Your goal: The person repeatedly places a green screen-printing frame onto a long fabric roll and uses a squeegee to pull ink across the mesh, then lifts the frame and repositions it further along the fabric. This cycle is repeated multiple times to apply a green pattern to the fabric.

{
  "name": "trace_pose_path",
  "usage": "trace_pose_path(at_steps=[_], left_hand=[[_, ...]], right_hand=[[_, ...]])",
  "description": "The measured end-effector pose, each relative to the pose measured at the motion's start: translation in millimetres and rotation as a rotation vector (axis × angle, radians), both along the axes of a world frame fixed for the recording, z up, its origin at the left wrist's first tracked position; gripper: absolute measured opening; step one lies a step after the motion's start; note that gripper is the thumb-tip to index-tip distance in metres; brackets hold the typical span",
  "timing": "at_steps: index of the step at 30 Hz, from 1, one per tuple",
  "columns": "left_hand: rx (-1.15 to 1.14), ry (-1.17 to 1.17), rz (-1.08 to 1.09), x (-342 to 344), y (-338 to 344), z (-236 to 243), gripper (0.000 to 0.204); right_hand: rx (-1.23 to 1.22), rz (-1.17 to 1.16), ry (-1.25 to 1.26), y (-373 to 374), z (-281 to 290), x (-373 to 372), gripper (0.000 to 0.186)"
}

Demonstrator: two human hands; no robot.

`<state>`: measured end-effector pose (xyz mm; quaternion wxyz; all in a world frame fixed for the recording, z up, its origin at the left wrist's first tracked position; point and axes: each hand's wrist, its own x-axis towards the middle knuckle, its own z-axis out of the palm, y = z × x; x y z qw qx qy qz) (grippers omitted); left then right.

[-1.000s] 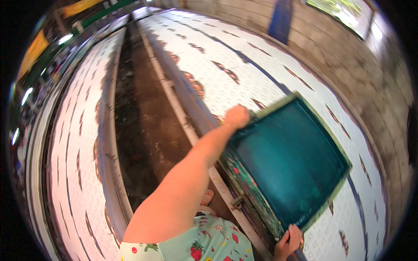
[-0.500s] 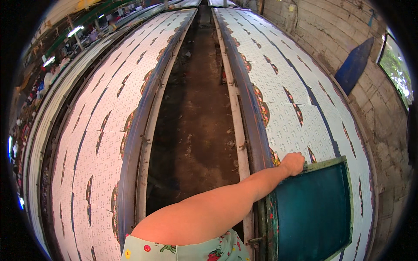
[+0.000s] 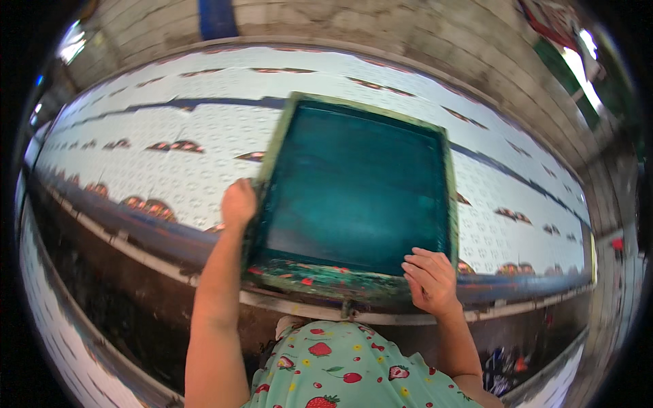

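My left hand [image 3: 238,202] is curled into a loose fist around the left rail of the printing screen [image 3: 357,187], fingers wrapped over the edge about halfway up that side, with my bare forearm running straight up to it from the lower edge of the view. My right hand [image 3: 430,279] lies on the near right corner of the same frame, fingers pressed together and bent over the near rail, the thumb side toward the mesh; I cannot tell whether the fingertips hook underneath. The screen is a large rectangular frame with a dark teal mesh stretched flat inside it, and it lies on the printed cloth [image 3: 163,146], set a little askew to the length of the worktop [image 3: 122,234]. Its near rail is smeared with green paint and red specks and sits just at the worktop's near edge, right in front of my chest. The cloth is white with a fine dotted pattern, rows of small red and dark motifs, and a dark stripe running along its far part; it covers the long worktop to both sides of the frame. Beyond the worktop stands a grey block wall [image 3: 381,41]. At the bottom of the view is my pale green shirt [image 3: 340,370] with red strawberries printed on it.
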<state>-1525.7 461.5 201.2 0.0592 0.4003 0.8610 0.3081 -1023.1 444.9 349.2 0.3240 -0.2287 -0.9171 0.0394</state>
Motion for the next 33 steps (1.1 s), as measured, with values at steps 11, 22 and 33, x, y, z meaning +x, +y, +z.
trace_pose_path(at_steps=[11,22,33], left_hand=[[0.036,0.013,-0.001,-1,5,-19,0.05],[-0.021,0.288,-0.008,-23,13,-32,0.05],[0.07,0.133,-0.066,-46,4,-55,0.053]], right_hand=[[-0.066,-0.271,0.042,-35,-20,145,0.024],[-0.336,-0.444,0.214,23,-85,198,0.034],[-0.677,-0.286,0.531,62,-141,191,0.06]])
